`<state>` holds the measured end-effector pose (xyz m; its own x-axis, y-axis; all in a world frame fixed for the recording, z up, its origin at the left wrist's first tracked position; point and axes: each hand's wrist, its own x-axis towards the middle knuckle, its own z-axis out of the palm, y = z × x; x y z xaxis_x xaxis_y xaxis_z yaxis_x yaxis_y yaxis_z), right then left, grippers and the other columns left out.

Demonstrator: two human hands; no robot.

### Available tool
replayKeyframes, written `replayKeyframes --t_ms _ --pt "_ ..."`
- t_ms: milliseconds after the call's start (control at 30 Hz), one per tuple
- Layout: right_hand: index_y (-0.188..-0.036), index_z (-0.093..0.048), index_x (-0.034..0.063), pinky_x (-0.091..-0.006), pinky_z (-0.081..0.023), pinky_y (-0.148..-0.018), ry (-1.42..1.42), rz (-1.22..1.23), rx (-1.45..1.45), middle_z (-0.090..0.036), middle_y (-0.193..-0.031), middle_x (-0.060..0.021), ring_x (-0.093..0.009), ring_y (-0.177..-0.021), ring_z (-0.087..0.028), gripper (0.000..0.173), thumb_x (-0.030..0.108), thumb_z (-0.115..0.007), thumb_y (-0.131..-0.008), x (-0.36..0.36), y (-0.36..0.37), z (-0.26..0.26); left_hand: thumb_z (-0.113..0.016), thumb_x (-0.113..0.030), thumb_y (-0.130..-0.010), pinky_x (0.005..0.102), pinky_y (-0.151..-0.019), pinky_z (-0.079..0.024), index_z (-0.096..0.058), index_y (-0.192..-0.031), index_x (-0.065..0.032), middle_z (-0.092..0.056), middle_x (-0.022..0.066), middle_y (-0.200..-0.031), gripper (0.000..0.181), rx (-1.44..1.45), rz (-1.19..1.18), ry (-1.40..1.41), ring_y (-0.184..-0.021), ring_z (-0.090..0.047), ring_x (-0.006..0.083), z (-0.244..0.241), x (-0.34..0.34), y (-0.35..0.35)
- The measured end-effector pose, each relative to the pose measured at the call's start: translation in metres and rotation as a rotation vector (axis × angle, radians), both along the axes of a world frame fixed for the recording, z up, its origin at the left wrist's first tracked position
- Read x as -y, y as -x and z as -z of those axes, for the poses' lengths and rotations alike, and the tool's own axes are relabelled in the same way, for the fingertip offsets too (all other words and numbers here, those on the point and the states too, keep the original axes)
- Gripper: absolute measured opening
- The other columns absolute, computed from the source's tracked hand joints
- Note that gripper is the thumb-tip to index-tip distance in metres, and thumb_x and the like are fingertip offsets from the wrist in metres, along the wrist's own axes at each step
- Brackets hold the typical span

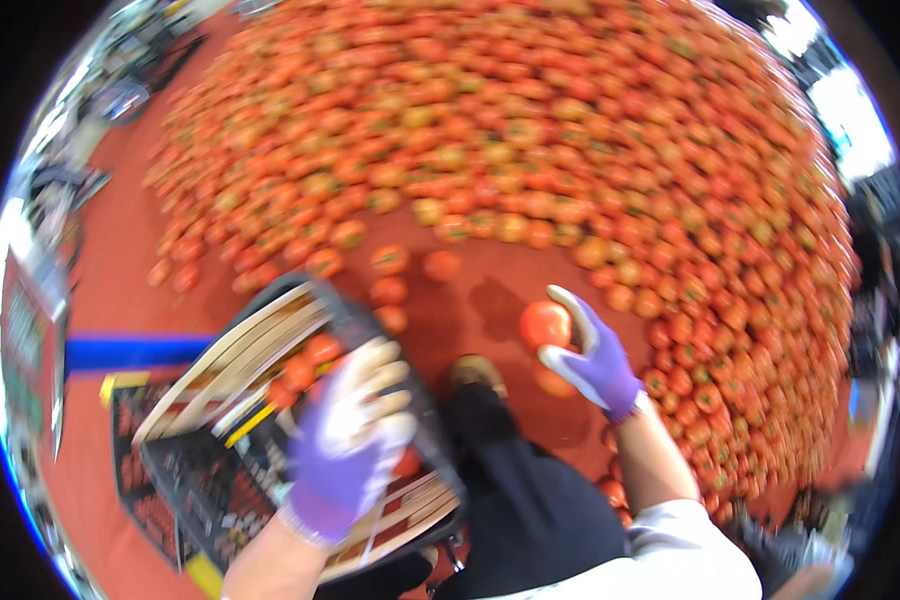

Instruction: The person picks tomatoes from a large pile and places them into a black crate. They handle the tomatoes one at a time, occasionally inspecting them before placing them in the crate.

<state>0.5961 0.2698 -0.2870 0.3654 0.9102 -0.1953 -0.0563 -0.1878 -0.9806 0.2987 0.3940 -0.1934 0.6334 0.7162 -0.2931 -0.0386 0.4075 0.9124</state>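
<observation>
My right hand [596,360], in a purple and white glove, grips a red tomato [545,325] between thumb and fingers above the floor. Another tomato [553,381] shows just below that hand; whether it is touched I cannot tell. My left hand [352,435], gloved alike and blurred, is over a dark crate [429,409] with its fingers curled. Whatever may be inside that hand is hidden. Pale slatted sides [240,352] line the crate, and a few tomatoes [300,369] lie in it, partly behind the left hand.
A broad heap of tomatoes [510,135] curves across the front and right of the red floor [480,289]. Several loose tomatoes [388,291] lie near the crate. Under the crate is another black crate with yellow corners [131,382]. A blue strip [139,352] runs left.
</observation>
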Motion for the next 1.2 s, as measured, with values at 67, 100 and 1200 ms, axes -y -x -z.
replayKeyframes --t_ms 67,100,1200 --pt "-0.149 -0.046 -0.0001 -0.0366 -0.049 -0.105 -0.222 -0.351 0.285 -0.059 -0.139 -0.0167 -0.026 -0.126 -0.060 0.082 0.015 -0.085 -0.079 -0.034 0.037 -0.067 -0.079 -0.033 -0.091 0.0325 -0.099 -0.048 -0.020 -0.159 -0.0024 -0.039 0.0130 -0.152 0.095 0.108 0.128 0.178 -0.124 -0.053 0.0172 0.002 0.001 -0.014" --pt "-0.149 -0.047 0.0002 -0.0371 -0.050 -0.103 -0.399 -0.519 0.542 -0.059 -0.139 -0.0198 -0.031 -0.125 -0.062 0.083 0.014 -0.087 -0.077 -0.049 0.048 -0.090 -0.080 -0.032 -0.091 0.0327 -0.100 -0.048 -0.024 -0.158 -0.0011 -0.044 0.0132 -0.149 0.093 -0.040 0.119 0.162 -0.126 -0.053 0.0173 -0.036 0.002 -0.025" --pt "-0.131 -0.060 0.0118 -0.0450 -0.051 -0.094 -0.364 -1.385 1.273 -0.060 -0.125 -0.0175 -0.036 -0.116 -0.060 0.040 0.011 -0.058 -0.091 -0.201 0.340 0.096 -0.079 -0.035 -0.079 0.0402 -0.090 -0.056 -0.067 -0.122 -0.0062 -0.069 0.0201 -0.116 0.053 -0.849 0.020 0.128 -0.108 -0.068 0.0356 0.271 -0.001 0.203"
